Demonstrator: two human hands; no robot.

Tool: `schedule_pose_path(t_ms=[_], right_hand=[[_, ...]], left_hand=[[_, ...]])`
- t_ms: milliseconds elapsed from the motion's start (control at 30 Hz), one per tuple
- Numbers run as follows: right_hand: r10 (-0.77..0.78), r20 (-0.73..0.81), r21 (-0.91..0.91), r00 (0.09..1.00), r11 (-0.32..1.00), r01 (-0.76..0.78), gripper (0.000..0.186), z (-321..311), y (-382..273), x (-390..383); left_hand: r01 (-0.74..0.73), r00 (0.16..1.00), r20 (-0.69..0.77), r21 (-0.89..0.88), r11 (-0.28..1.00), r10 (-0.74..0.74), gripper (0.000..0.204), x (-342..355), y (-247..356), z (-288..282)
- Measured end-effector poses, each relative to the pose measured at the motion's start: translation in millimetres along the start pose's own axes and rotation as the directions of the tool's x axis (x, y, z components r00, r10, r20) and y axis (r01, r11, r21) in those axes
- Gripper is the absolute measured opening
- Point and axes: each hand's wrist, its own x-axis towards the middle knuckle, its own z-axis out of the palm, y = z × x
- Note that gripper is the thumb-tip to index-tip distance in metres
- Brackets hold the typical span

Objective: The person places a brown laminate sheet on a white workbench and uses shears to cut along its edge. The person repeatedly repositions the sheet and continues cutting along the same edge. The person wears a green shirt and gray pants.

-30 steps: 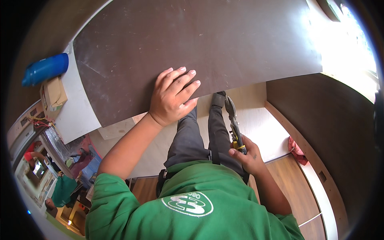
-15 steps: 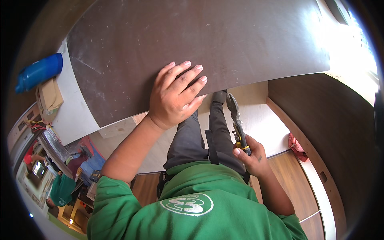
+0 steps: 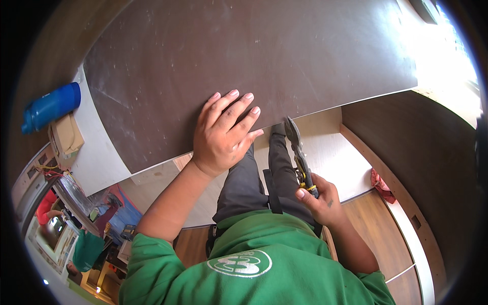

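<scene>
One blue bottle (image 3: 51, 108), contents hidden, lies beside the brown sheet (image 3: 284, 56) the left hand (image 3: 219, 134) splays open upon, right hand (image 3: 321, 201) gripping aviation snips (image 3: 301, 158).

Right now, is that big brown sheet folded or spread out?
Spread out: the brown sheet shows one broad, unfolded face, the left hand resting on it.
</scene>
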Motion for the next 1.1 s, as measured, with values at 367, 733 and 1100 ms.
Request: schedule_pose_path(t_ms=[367, 733, 1100], right_hand=[[0.049, 0.029, 0.051, 0.998, 0.997, -0.051, 0.049, -1.4, -5.5, -0.5], [0.052, 0.049, 0.066, 0.997, 0.996, -0.055, 0.053, 0.0, -8.9, 0.9], [0.03, 0.05, 0.06, 0.998, 0.998, -0.033, 0.05, 2.1, -5.9, -0.4]], left_hand=[[0.011, 1.0, -0.009, -0.024, 1.0, -0.012, 0.05, 0.2, 0.4, 0.7], [-0.002, 1.0, -0.009, -0.019, 1.0, 0.002, 0.048, -0.7, -1.6, 2.0], [0.005, 1.0, -0.012, -0.028, 1.0, -0.006, 0.049, -2.0, -1.7, 3.5]])
